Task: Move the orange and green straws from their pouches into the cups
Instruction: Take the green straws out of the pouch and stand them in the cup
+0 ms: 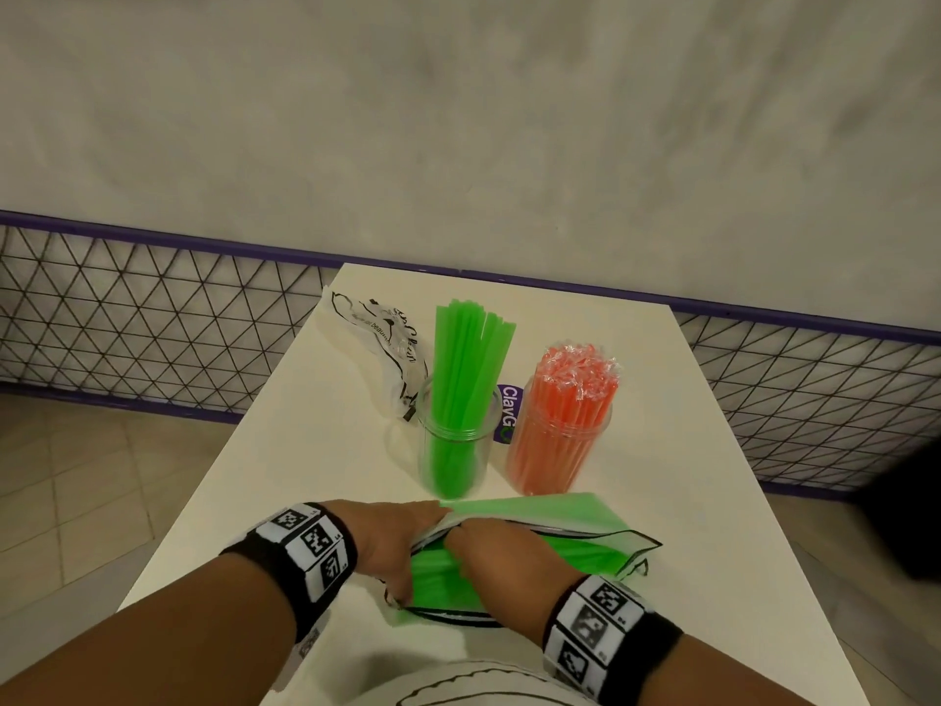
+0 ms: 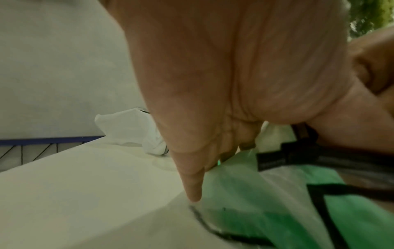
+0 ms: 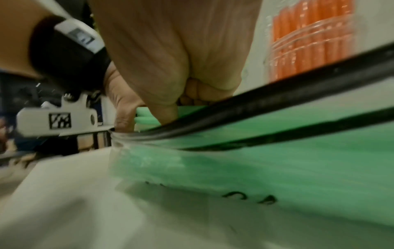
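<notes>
A clear pouch (image 1: pixel 575 550) full of green straws (image 1: pixel 443 578) lies on the white table (image 1: pixel 305 476) close to me. My left hand (image 1: pixel 407 547) grips the pouch's upper flap at its mouth and holds it up. My right hand (image 1: pixel 483 552) reaches into the mouth, fingers curled round a bunch of green straws (image 3: pixel 145 118). Behind stand two clear cups: the left cup (image 1: pixel 455 450) holds upright green straws (image 1: pixel 468 359), the right cup (image 1: pixel 560 445) is packed with wrapped orange straws (image 1: pixel 575 389). In the left wrist view my left hand (image 2: pixel 213 160) sits on the pouch (image 2: pixel 245 193).
An empty crumpled pouch (image 1: pixel 377 343) lies at the table's back left, beside the green cup. A purple sticker (image 1: pixel 509 412) lies between the cups. A wire mesh fence (image 1: pixel 127 318) runs behind the table below a grey wall. White material with a black line (image 1: pixel 458 685) lies at the near edge.
</notes>
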`<state>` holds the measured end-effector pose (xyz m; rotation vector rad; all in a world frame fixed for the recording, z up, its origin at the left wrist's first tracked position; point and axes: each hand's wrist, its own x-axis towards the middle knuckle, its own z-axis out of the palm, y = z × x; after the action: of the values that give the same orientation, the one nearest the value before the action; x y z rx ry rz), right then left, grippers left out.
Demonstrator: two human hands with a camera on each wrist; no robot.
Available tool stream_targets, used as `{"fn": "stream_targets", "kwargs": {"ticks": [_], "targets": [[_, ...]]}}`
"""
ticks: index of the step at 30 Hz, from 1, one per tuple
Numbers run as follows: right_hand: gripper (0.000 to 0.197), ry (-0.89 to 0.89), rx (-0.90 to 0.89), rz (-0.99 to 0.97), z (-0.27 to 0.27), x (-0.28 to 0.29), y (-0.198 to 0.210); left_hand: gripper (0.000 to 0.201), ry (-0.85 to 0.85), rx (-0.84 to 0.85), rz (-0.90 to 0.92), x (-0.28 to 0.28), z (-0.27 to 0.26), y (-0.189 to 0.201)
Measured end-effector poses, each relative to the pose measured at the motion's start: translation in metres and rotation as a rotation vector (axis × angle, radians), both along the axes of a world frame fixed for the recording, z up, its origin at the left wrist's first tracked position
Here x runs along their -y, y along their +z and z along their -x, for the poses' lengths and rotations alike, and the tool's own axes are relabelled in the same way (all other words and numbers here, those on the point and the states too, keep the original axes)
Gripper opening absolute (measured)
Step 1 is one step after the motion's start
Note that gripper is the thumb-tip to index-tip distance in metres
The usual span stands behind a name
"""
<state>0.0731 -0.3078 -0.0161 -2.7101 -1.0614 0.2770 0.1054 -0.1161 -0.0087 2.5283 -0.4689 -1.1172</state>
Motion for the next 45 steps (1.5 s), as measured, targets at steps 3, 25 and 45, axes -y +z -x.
{"fn": "stream_targets", "kwargs": {"ticks": [3, 25, 45], "targets": [[0.03, -0.072, -0.009, -0.101, -0.007, 0.006, 0.002, 0.072, 0.045, 0.01, 0.095, -0.003, 0.0, 0.005], [0.016, -0.557, -0.019, -1.475, -0.077, -0.023, 0.171, 0.124, 0.607, 0.499, 0.459, 0.028, -0.09, 0.032], [0.08, -0.7, -0.278, -0.697, -0.115, -0.059, 0.085, 0.096, 0.735, 0.462, 0.364, 0.037, -0.076, 0.038]]}}
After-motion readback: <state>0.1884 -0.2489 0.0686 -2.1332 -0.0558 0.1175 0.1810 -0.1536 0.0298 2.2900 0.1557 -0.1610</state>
